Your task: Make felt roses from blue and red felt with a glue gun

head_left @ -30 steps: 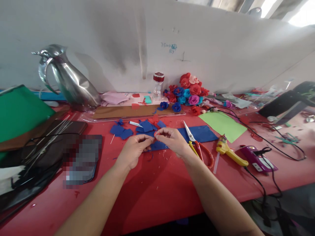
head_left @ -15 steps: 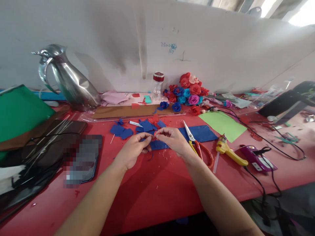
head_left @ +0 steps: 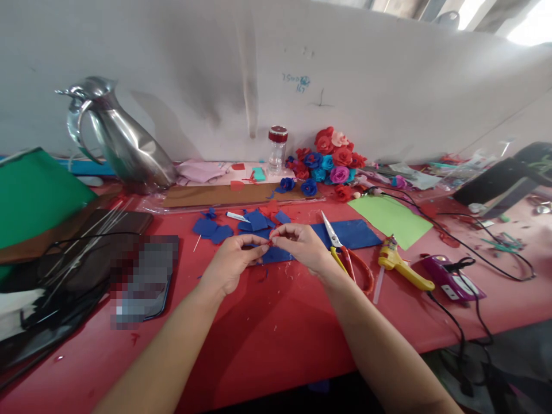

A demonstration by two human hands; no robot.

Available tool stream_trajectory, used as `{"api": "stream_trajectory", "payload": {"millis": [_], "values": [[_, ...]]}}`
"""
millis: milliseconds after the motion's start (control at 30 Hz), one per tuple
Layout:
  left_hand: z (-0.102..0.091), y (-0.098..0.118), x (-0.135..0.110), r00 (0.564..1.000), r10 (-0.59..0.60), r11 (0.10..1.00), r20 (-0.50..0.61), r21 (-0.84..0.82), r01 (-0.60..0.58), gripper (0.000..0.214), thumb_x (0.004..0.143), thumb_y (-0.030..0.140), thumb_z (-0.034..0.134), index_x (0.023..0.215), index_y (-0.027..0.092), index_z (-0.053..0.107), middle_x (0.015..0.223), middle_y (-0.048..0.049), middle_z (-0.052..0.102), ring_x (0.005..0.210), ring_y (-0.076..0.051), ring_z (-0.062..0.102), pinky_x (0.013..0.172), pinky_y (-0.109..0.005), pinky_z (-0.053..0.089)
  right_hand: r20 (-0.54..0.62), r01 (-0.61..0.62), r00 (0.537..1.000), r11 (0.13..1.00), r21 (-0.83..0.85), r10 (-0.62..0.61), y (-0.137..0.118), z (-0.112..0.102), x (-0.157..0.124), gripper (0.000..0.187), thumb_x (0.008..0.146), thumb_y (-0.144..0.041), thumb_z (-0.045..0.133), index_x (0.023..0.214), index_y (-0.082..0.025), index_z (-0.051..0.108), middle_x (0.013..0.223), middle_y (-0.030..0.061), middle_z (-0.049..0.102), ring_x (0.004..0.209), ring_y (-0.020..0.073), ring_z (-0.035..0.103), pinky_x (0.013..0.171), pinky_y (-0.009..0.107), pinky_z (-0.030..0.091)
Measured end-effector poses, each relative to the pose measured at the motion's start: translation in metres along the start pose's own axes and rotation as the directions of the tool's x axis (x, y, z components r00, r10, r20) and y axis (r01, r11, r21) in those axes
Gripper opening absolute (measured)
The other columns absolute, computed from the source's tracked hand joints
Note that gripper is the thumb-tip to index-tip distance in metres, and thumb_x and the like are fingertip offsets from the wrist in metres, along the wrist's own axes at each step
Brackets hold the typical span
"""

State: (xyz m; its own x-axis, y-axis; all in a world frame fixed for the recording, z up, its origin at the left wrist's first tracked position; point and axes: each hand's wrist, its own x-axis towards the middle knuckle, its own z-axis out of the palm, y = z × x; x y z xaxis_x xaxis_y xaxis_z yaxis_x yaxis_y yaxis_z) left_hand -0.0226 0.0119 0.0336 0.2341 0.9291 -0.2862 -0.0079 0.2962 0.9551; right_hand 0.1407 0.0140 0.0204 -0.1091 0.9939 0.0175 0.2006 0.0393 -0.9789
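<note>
Right hand (head_left: 306,247): thumb and forefinger pinched on a small red piece (head_left: 271,236), centre of the frame. Left hand (head_left: 230,261): fingertips at the piece; whether they grip it cannot be determined. Fingers obscure the piece's shape. Right hand partly covers blue paper (head_left: 356,233).

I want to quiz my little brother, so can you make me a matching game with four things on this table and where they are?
Things:
1. small red piece
2. metal scissors with red and yellow handles
3. yellow glue gun
4. tall silvery metal jug

Places:
A. left of the clear red-lidded jar
B. partly over the flat dark blue sheet
C. at the right hand's fingertips
D. between the scissors and the purple box

Pairs: 1-C, 2-B, 3-D, 4-A
</note>
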Motion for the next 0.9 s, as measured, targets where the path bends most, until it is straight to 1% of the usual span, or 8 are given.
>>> {"api": "stream_trajectory", "payload": {"millis": [333,567,700,767,900], "values": [[0.0009,0.0003,-0.0006,0.999,0.016,1.0,-0.036,-0.014,-0.017,0.025,0.05,0.031,0.079,0.067,0.017,0.067,0.065,0.002,0.06,0.057,-0.009,0.048,0.062,-0.027,0.04,-0.013,-0.012,1.0,1.0,-0.004,0.012,-0.0052,-0.0012,-0.0015,0.014,0.069,-0.032,0.063,0.072,-0.019,0.067,0.068,-0.0003,0.065,0.062,0.0119,0.054,0.06,0.026,0.041],[0.001,-0.0005,-0.0005,0.999,0.011,1.0,-0.033,-0.025,-0.012,0.024,0.051,0.029,0.079,0.065,0.016,0.065,0.064,0.0034,0.059,0.056,-0.009,0.048,0.063,-0.027,0.04,-0.029,0.0,1.0,0.999,-0.033,-0.001,-0.0028,-0.0017,-0.0004,0.013,0.069,-0.032,0.063,0.07,-0.019,0.066,0.069,-0.0002,0.067,0.064,0.0118,0.056,0.065,0.026,0.043],[0.0012,0.0001,-0.0019,0.999,0.012,1.0,-0.031,-0.018,-0.013,0.024,0.052,0.028,0.077,0.071,0.017,0.068,0.068,0.0019,0.062,0.059,-0.01,0.049,0.064,-0.027,0.04,-0.025,0.001,1.0,1.0,-0.021,-0.002,-0.0013,-0.0013,0.0003,0.013,0.069,-0.031,0.063,0.071,-0.019,0.066,0.069,-0.0004,0.067,0.063,0.0116,0.055,0.065,0.026,0.043],[0.0013,0.0005,-0.0022,0.999,0.023,1.0,-0.032,-0.013,-0.023,0.022,0.053,0.027,0.076,0.071,0.017,0.07,0.069,0.001,0.063,0.061,-0.011,0.05,0.064,-0.028,0.04,-0.023,-0.001,1.0,1.0,-0.013,0.001,-0.0015,-0.001,0.0001,0.013,0.068,-0.031,0.062,0.07,-0.019,0.066,0.069,-0.0005,0.066,0.063,0.0116,0.055,0.064,0.026,0.043],[0.001,-0.0001,-0.0008,0.997,0.065,0.998,-0.045,-0.017,-0.066,0.016,0.053,0.025,0.075,0.066,0.017,0.07,0.068,0.0008,0.063,0.06,-0.011,0.049,0.065,-0.028,0.04,-0.023,-0.007,1.0,1.0,0.01,0.007,-0.0032,-0.0001,-0.0009,0.014,0.068,-0.032,0.062,0.072,-0.019,0.066,0.068,-0.0007,0.065,0.062,0.0111,0.053,0.061,0.025,0.042]]}}
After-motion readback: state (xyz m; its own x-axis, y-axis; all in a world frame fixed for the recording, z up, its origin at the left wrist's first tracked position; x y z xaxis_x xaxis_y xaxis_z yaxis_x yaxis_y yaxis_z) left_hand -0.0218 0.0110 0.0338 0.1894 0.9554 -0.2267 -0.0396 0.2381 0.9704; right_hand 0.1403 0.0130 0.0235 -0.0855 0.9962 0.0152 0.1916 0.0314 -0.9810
